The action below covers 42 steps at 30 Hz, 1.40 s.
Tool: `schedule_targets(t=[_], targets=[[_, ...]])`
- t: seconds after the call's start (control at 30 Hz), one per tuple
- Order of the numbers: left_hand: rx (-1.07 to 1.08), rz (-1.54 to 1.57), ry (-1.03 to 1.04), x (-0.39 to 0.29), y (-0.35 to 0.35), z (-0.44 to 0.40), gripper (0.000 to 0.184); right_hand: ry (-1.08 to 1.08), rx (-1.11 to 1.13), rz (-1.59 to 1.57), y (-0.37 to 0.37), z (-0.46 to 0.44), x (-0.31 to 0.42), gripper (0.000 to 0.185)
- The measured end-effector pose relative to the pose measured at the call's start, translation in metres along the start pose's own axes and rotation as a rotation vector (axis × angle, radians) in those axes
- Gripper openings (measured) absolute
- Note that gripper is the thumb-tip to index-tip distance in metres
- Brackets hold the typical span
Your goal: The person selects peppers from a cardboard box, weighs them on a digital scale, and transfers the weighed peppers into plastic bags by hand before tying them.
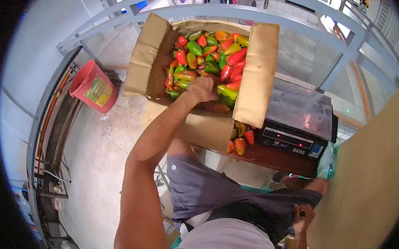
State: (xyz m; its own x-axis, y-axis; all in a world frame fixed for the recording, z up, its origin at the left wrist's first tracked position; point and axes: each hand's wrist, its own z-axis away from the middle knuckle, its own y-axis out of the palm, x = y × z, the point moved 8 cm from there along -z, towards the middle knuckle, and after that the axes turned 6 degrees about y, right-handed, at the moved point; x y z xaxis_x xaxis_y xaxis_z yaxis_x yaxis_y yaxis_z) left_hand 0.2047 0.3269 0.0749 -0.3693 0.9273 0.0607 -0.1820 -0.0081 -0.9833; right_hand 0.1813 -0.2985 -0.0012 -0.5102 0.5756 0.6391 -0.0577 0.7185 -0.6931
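Note:
An open cardboard box (256, 76) holds many red, green and orange peppers (211, 67). My left hand (202, 89) reaches into the box from the near side, down among the peppers. Its back and wrist show, but the fingertips are hidden. Low at the right, my right hand (303, 217) is beside my thigh with its fingers curled round something small and dark that I cannot make out. Several loose peppers (240, 146) lie outside the box, by its near right corner.
A black digital scale (295, 142) with lit red lights stands right of the box on a brown surface (273, 162). On the floor at the left is a red bucket (94, 87). Metal railings (265, 10) run behind the box. A tan panel (369, 169) stands at the right.

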Motion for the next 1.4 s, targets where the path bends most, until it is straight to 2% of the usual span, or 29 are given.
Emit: schedule_targets(t=[0.07, 0.1, 0.13, 0.2, 0.3, 0.4, 0.43, 0.57, 0.67, 0.8, 0.83, 0.97, 1.03, 1.1, 1.13, 1.2, 1.23, 1.33, 1.37, 1.4], targets=[[0.093, -0.092, 0.013, -0.005, -0.024, 0.008, 0.062, 0.065, 0.032, 0.014, 0.003, 0.011, -0.021, 0.019], [0.115, -0.107, 0.014, -0.002, -0.043, 0.014, 0.05, 0.041, 0.023, 0.004, 0.002, 0.009, -0.018, 0.019], [-0.019, -0.125, -0.026, 0.005, -0.059, 0.016, 0.036, 0.02, 0.014, -0.007, 0.0, 0.005, -0.012, 0.02], [-0.144, -0.189, 0.04, 0.012, -0.08, 0.018, 0.035, 0.022, -0.002, -0.01, 0.002, 0.001, -0.006, 0.019], [0.141, -0.298, 0.056, 0.018, -0.043, -0.001, 0.052, 0.074, -0.016, 0.006, 0.005, -0.007, -0.007, 0.018], [-0.149, -0.48, 0.076, -0.007, -0.039, 0.015, 0.054, 0.092, -0.017, 0.0, 0.004, -0.005, -0.006, 0.02], [-0.061, -0.399, 0.068, -0.008, -0.039, 0.015, 0.065, 0.071, -0.031, 0.004, 0.004, -0.004, -0.01, 0.022], [-0.066, -0.299, 0.072, -0.004, -0.04, 0.015, 0.082, -0.002, -0.058, -0.011, 0.003, -0.004, -0.006, 0.025], [-0.046, -0.326, 0.226, -0.025, -0.036, 0.011, 0.087, 0.039, -0.036, 0.002, 0.003, -0.001, -0.013, 0.026], [0.016, -0.307, 0.139, -0.027, -0.032, 0.006, 0.089, 0.134, -0.011, -0.004, 0.0, 0.009, -0.022, 0.016], [-0.014, -0.389, 0.143, -0.026, -0.03, 0.002, 0.073, 0.146, -0.009, -0.025, 0.0, 0.013, -0.028, 0.016], [0.073, -0.459, 0.021, -0.028, -0.038, 0.015, 0.068, 0.25, -0.055, -0.067, -0.021, 0.043, -0.001, 0.022], [0.023, -0.432, 0.069, -0.018, -0.016, 0.006, 0.069, 0.695, -0.1, -0.439, -0.05, 0.075, 0.035, 0.017], [0.035, -0.466, 0.159, -0.013, -0.002, 0.006, 0.075, 1.131, -0.139, -0.819, -0.063, 0.115, 0.068, 0.02], [0.072, -0.404, 0.123, -0.017, -0.01, 0.01, 0.077, 1.232, -0.095, -0.883, -0.06, 0.125, 0.076, 0.02], [0.148, -0.278, 0.044, -0.018, -0.024, 0.02, 0.082, 1.299, 0.013, -0.92, -0.048, 0.132, 0.074, 0.02], [0.104, -0.323, 0.097, -0.011, -0.011, 0.014, 0.092, 1.307, 0.048, -0.915, -0.045, 0.135, 0.07, 0.02], [0.142, -0.208, 0.108, -0.007, 0.0, 0.004, 0.074, 1.3, 0.111, -0.868, -0.035, 0.135, 0.054, 0.02], [0.123, -0.234, 0.137, 0.003, 0.005, 0.0, 0.059, 1.295, 0.128, -0.856, -0.032, 0.135, 0.05, 0.02], [0.084, -0.232, 0.116, 0.011, -0.001, 0.004, 0.055, 1.291, 0.138, -0.842, -0.031, 0.136, 0.046, 0.02]])
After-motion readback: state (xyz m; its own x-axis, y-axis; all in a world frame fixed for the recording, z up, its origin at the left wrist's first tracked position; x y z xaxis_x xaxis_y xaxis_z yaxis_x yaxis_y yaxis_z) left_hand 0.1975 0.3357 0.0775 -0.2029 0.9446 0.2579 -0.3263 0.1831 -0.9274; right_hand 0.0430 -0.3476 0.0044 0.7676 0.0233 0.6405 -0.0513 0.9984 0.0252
